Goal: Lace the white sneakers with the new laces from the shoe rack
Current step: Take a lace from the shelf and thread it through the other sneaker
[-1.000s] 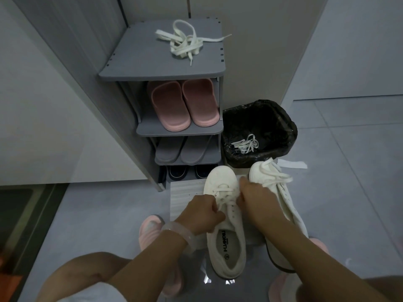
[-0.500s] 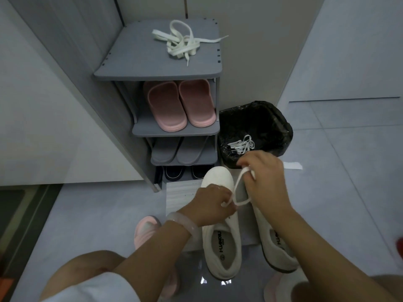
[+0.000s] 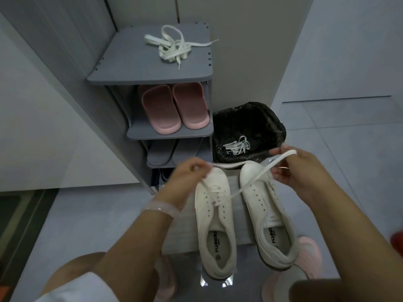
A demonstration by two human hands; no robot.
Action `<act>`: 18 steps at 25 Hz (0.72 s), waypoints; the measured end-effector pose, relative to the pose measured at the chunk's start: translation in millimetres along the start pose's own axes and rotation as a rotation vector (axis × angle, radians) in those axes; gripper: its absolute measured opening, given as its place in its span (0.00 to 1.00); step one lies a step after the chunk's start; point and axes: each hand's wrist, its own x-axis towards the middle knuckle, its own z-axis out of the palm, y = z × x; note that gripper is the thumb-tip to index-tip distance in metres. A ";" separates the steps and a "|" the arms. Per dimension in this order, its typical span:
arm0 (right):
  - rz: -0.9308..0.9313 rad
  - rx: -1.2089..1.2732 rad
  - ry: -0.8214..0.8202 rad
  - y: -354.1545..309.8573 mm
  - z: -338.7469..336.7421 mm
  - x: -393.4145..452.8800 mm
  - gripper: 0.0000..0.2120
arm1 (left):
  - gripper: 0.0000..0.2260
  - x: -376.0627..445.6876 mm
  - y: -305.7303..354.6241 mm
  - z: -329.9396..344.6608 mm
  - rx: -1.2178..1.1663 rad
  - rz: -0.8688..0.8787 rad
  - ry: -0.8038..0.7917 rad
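Note:
Two white sneakers stand side by side on the floor. The left sneaker (image 3: 214, 223) has a white lace (image 3: 250, 182) threaded through its front eyelets. The right sneaker (image 3: 266, 212) shows bare eyelets. My left hand (image 3: 185, 182) pinches one lace end above the left sneaker's toe. My right hand (image 3: 298, 173) holds the other end, pulled up and to the right across the right sneaker's toe. A bundle of white laces (image 3: 174, 47) lies on top of the grey shoe rack (image 3: 130, 68).
Pink slippers (image 3: 172, 107) and grey slippers (image 3: 159, 153) fill the rack's lower shelves. A black-lined bin (image 3: 270, 120) beside the rack holds a tangle of white laces (image 3: 237, 147). A pale mat (image 3: 181, 232) lies under the sneakers. Pink slippers are on my feet (image 3: 309, 251).
Both hands have lifted from the left sneaker and moved apart, drawing the lace out into a long span. The right hand went up and to the right.

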 end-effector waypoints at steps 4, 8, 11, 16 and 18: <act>-0.092 0.190 -0.101 -10.8 -3.9 0.6 0.12 | 0.10 -2.8 23.3 -55.6 0.256 -0.001 0.401; -0.155 0.539 -0.137 -26.0 -4.4 -3.5 0.10 | 0.09 -11.4 11.1 -95.2 1.043 -0.103 0.242; -0.242 0.484 -0.197 -25.9 15.9 -20.5 0.11 | 0.12 -12.3 13.3 -64.8 0.918 0.227 0.195; -0.229 0.416 -0.350 -14.4 51.8 -37.2 0.09 | 0.07 -27.8 13.0 27.0 0.231 0.163 -0.511; -0.246 0.499 -0.222 -21.9 39.6 -26.3 0.12 | 0.08 -24.6 11.3 22.2 0.291 0.166 -0.493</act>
